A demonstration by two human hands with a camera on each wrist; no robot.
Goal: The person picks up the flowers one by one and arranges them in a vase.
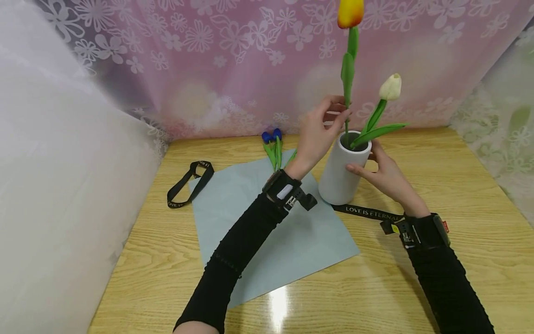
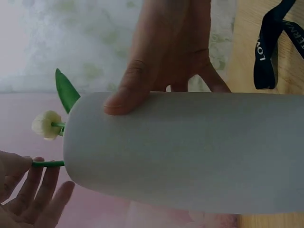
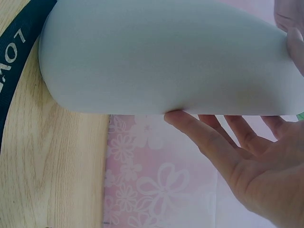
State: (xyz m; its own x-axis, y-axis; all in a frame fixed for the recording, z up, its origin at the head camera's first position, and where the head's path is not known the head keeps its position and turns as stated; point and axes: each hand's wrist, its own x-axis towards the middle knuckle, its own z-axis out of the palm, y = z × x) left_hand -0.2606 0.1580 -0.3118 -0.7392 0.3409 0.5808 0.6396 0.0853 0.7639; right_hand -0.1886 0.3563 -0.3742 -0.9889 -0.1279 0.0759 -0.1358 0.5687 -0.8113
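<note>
Your left hand [image 1: 320, 134] pinches the red-yellow tulip [image 1: 348, 72], its stem in the vase [image 1: 340, 178]'s mouth; your right hand [image 1: 390, 178] curves round the vase; crowding the white tulip [image 1: 390, 88] could snag leaves; the desk [image 1: 454, 185] offers room rightward (mind the ribbon [image 1: 367, 212] at the base), far edge close behind.

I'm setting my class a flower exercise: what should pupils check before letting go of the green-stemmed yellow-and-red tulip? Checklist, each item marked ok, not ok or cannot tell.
1. Left hand pinching the yellow-and-red tulip by its stem: ok.
2. Stem inside the smooth white cylindrical vase: ok.
3. Right hand steadying the vase: ok, thumb and fingers touch it.
4. Stem's lower end on the vase's bottom: cannot tell, hidden inside.
5. Table clear around the vase's base: not ok, a flat black lettered ribbon runs up to it.
</note>
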